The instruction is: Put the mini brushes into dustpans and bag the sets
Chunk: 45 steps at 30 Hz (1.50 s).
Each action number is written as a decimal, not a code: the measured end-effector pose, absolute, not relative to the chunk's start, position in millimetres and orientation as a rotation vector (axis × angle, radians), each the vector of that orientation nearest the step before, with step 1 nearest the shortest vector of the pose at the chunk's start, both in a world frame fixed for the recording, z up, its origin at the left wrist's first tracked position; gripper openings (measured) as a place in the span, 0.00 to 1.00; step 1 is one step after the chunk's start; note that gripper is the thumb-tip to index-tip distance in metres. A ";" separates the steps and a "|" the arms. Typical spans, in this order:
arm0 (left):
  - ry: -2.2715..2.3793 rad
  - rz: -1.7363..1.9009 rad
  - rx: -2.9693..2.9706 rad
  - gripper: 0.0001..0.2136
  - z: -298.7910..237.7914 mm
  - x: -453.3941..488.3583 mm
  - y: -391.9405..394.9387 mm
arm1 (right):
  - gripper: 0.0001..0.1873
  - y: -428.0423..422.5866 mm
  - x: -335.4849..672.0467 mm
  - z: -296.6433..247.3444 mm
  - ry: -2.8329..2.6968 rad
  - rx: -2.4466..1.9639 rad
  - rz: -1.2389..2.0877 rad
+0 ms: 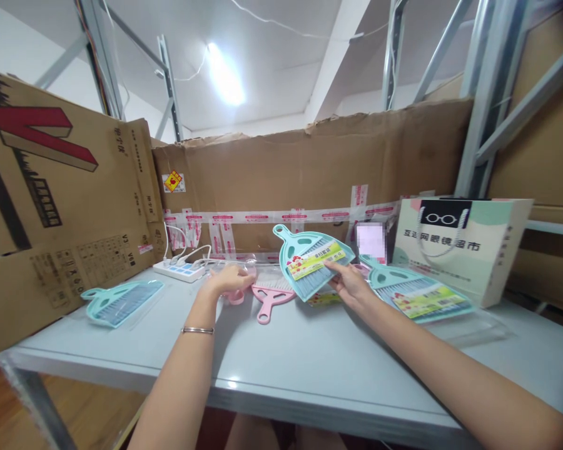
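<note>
My right hand (351,282) grips the edge of a teal dustpan (294,251), raised over the table with its handle pointing up and left. A grey-blue brush and a yellow-green label card lie in its pan. My left hand (229,279) is beside clear plastic wrapping (269,270), fingers bent together; what is between them cannot be made out. A pink ring-like piece (236,297) shows under that hand. Just right of it lies a pink brush (269,297) with pale bristles, its handle towards me.
Another teal dustpan set (124,301) lies at left, and more labelled teal sets (420,292) in plastic at right. A white power strip (180,270), a paper gift bag (462,250) and large cardboard boxes (281,169) border the grey table (281,350). Metal posts rise behind.
</note>
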<state>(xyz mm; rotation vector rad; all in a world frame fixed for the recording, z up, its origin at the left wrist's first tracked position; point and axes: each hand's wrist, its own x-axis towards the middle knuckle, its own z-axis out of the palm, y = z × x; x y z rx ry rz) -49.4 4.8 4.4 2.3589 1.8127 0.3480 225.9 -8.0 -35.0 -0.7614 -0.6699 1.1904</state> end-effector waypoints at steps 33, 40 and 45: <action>0.979 1.269 2.832 0.20 -12.6 14.8 -11.4 | 0.10 -4.6 217.0 -46.7 -0.580 -0.736 1.279; 1.128 1.259 2.868 0.15 -8.2 20.5 -23.5 | 0.11 -10.6 204.8 -49.8 -0.651 -0.761 1.335; 1.225 1.409 2.701 0.15 -4.5 14.0 -20.1 | 0.10 -12.1 210.1 -39.9 -0.597 -0.670 1.243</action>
